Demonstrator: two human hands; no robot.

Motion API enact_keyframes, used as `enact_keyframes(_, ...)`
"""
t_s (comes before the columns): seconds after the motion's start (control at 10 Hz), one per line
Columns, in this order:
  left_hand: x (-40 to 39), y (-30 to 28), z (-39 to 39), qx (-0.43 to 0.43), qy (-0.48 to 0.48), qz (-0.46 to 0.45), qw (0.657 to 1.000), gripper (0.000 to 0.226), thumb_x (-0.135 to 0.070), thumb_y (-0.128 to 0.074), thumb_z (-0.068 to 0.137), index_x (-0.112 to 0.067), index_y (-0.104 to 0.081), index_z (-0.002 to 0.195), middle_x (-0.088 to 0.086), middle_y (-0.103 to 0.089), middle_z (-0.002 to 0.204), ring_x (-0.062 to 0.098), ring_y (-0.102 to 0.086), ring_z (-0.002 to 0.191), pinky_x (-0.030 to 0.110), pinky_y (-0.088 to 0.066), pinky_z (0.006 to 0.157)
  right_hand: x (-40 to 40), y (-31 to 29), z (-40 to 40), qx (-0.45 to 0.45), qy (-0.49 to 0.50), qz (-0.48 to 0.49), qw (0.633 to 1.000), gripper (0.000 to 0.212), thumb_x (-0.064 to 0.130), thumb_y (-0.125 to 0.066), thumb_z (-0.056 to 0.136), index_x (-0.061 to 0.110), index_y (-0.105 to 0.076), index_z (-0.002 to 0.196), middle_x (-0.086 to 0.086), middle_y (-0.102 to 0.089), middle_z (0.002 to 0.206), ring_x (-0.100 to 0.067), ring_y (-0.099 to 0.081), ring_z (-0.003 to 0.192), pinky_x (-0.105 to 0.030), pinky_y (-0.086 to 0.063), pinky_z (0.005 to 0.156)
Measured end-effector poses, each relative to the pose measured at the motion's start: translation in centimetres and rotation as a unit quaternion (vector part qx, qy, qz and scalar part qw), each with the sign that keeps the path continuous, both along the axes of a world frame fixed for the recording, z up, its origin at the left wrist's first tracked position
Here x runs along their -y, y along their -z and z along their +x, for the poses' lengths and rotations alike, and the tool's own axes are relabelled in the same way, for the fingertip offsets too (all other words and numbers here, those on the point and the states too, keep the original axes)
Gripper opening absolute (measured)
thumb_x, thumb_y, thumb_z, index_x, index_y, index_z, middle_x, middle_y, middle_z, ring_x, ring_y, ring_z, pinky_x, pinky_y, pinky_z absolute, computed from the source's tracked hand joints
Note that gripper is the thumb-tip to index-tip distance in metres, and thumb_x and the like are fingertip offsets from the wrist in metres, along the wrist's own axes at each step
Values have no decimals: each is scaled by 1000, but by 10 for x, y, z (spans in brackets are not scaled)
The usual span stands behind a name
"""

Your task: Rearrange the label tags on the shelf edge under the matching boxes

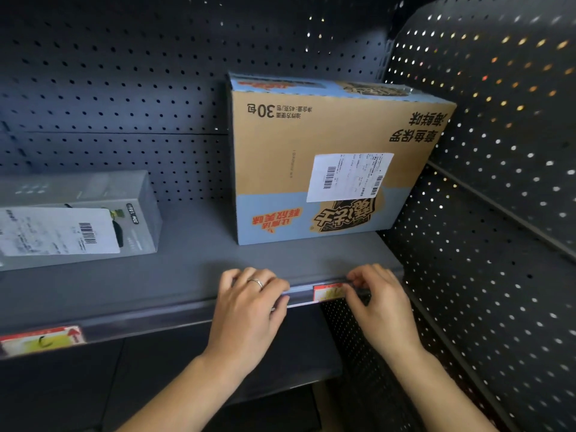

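Observation:
A brown and light-blue cardboard box (330,163) stands upside down at the right of the grey shelf (193,263), and a grey box (78,216) lies at the left. One red, white and yellow label tag (328,292) sits in the shelf edge strip (149,319) below the cardboard box. My right hand (378,302) pinches that tag's right end. My left hand (249,307), wearing a ring, rests curled over the strip just left of the tag. A second label tag (42,339) sits in the strip at the far left, below the grey box.
A dark perforated back panel (124,88) closes the shelf behind, and a perforated side panel (498,182) stands close on the right. A lower dark shelf (193,369) lies beneath my forearms.

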State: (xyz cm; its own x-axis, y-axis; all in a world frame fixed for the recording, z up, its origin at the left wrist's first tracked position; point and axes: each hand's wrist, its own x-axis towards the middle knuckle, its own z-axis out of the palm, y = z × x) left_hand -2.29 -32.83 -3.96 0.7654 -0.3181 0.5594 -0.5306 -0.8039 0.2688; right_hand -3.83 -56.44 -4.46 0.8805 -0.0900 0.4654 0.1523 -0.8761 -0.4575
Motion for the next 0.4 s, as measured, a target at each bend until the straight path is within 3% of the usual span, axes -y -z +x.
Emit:
enact_keyframes(0.3,-61,2,-10,-20,34,-20,999,9,-26,-70,86,-23,-72,94,-10,-68,88,16,-63,82,33,-44,76,-71,2,-30,1,-1,-9,1000,3,26,-68,92,26,-65,90,13,-62,87,-8,-57,86,-27,-50,77)
enact_keyframes(0.4,-76,4,-26,-40,24,-70,996,9,-24,-72,85,-23,-71,93,-10,-67,88,13,-63,81,25,-45,72,-89,8,-44,-6,-11,-15,1000,7,27,-66,91,27,-63,86,14,-59,83,-7,-55,81,-29,-51,72)
